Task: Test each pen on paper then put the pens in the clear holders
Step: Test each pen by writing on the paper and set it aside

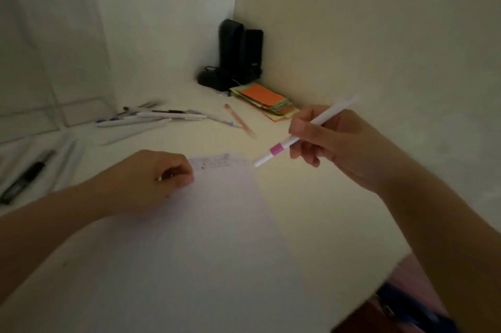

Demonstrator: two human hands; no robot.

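The right hand (339, 142) holds a white pen (303, 133) with a pink band above the desk (311, 213), its fingers (299, 126) curled round the barrel; the pen tilts, tip down and to the left, hanging just off the right edge of the paper (217, 224) and not touching it. The left hand (151, 178) rests on the far left corner of the paper with its fingers curled in, and something small and pale shows between them, though what it is cannot be told. Faint scribbles (214, 161) mark the far end of the sheet, just beside the left hand. Farther off, a loose heap of pens (151, 117) lies on the desk, with a pink pen (240, 121) lying apart to its right. At far left stands a clear holder (62, 61), tall and open toward the near side. At the left edge a black marker (25, 175) lies in what looks like another clear tray, blurred. In the far corner, against the walls, stand two black speakers (238, 53), and just near of them a stack of coloured notes (267, 106) topped with orange. At near right, past the desk edge, pink and blue cloth (406, 303) shows.
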